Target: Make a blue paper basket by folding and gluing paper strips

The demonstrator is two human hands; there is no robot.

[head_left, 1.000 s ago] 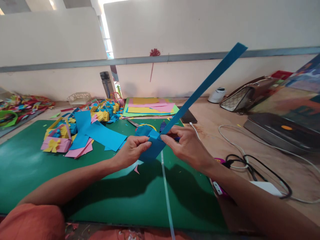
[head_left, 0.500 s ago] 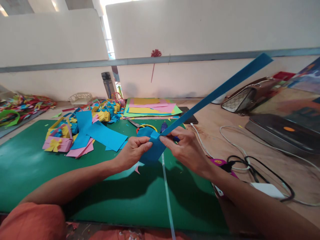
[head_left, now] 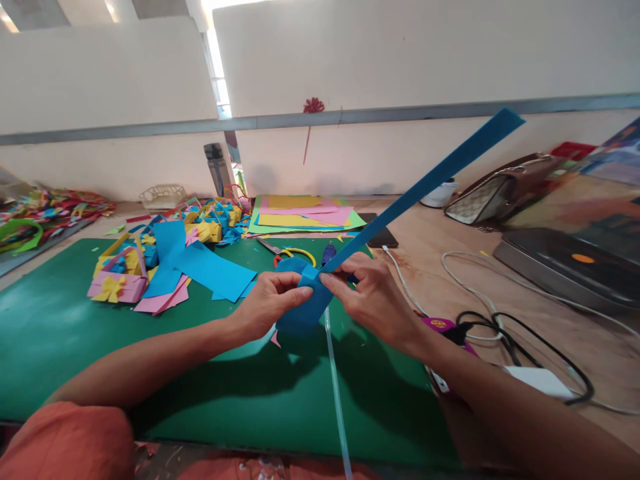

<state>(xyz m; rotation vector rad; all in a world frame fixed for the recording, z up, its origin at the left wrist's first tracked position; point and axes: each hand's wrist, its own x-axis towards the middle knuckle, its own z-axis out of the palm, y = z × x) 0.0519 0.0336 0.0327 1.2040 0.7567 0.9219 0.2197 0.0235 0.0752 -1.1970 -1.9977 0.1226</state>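
Between my hands, above the green mat (head_left: 200, 393), is a blue paper piece (head_left: 303, 317) with a folded upper edge. My left hand (head_left: 273, 300) pinches its left side, thumb in front. A long blue paper strip (head_left: 425, 190) slants up to the right from the piece. My right hand (head_left: 373, 297) pinches the strip's lower end against it; the exact joint is partly hidden by fingers. Behind the hands lie scissors (head_left: 300, 253) with yellow and red handles. A dark blue tool (head_left: 329, 253), probably a glue gun, is mostly covered, with a clear glue stick (head_left: 336, 393) stretching toward me.
Small paper baskets (head_left: 117, 283) and blue paper sheets (head_left: 220, 270) sit at the left. Stacked coloured sheets (head_left: 305, 213) lie at the back, beside a dark phone (head_left: 380, 233). Cables (head_left: 495, 320), a black case (head_left: 565, 267) and a handbag (head_left: 493, 193) occupy the right.
The strip's far end has swung slightly left. My left thumb has slid a little to the right across the blue paper piece; my right hand keeps its pinch.
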